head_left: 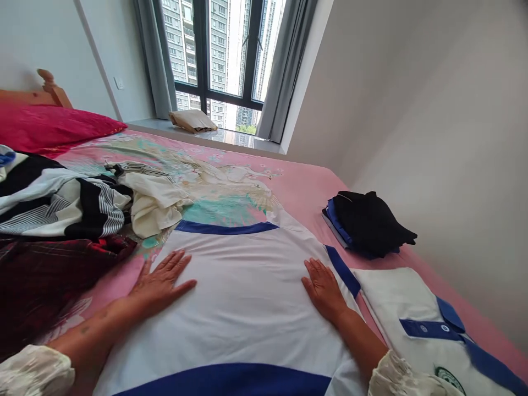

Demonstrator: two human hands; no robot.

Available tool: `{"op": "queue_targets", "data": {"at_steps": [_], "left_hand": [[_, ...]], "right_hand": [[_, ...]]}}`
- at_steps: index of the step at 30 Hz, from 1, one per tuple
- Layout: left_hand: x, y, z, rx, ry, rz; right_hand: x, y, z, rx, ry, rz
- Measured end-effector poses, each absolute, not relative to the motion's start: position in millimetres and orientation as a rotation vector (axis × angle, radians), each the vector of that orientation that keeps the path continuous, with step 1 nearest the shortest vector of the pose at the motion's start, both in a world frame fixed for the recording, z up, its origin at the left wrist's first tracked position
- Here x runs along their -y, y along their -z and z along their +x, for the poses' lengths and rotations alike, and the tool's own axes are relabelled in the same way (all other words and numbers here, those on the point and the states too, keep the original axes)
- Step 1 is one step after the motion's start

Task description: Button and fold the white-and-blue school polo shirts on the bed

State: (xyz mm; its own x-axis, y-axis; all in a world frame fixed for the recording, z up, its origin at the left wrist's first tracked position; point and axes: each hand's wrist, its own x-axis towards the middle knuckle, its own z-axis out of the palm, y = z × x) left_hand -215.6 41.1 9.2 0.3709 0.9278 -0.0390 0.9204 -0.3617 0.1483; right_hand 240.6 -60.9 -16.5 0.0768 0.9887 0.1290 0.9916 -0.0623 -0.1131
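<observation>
A white garment with blue bands (243,297) lies spread flat on the pink bedspread (297,187) in front of me. My left hand (163,278) rests flat on its left edge, fingers spread. My right hand (324,289) lies flat on its right side, fingers stretched out, just inside the blue side stripe. Neither hand holds anything.
A folded white shirt with blue collar (424,324) lies at the right. Behind it sits a folded black and blue stack (367,223). A heap of striped, cream and dark red clothes (70,214) fills the left. A red pillow (49,126) and window sill (231,137) are beyond.
</observation>
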Motion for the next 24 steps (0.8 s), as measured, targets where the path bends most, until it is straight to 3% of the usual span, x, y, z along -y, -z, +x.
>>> {"op": "queue_targets", "data": {"at_steps": [5,8,12,14,19,22,24], "left_hand": [[-65.2,-16.7,-263.0,-1.883,-0.212,2.466],[-64.0,-24.1,-228.6,-1.485,-0.379,2.730],[-72.1,-24.3,-178.8,-0.979,-0.156,2.767],[-92.9,-23.6,-176.9,-1.090,-0.035,2.677],[-154.4,-30.5,-208.6,-1.927,-0.044,2.244],[-144.4,-28.1,-196.6,-1.914,-0.188,2.370],[-117.4,-20.2,-178.5,-1.617,-0.272,2.608]], "right_hand": [[52.5,-0.7,234.3,2.000,-0.073,-2.188],[39.4,-27.2,200.8,2.066,-0.144,-1.996],[4.0,-40.1,162.4,2.443,-0.392,-1.512],[-23.4,-33.5,172.1,2.468,-0.450,-1.646],[-82.6,-22.5,228.9,1.932,-0.253,-2.447],[-79.4,-25.3,206.0,2.003,-0.140,-2.343],[-60.5,-24.3,170.8,2.245,-0.085,-2.032]]}}
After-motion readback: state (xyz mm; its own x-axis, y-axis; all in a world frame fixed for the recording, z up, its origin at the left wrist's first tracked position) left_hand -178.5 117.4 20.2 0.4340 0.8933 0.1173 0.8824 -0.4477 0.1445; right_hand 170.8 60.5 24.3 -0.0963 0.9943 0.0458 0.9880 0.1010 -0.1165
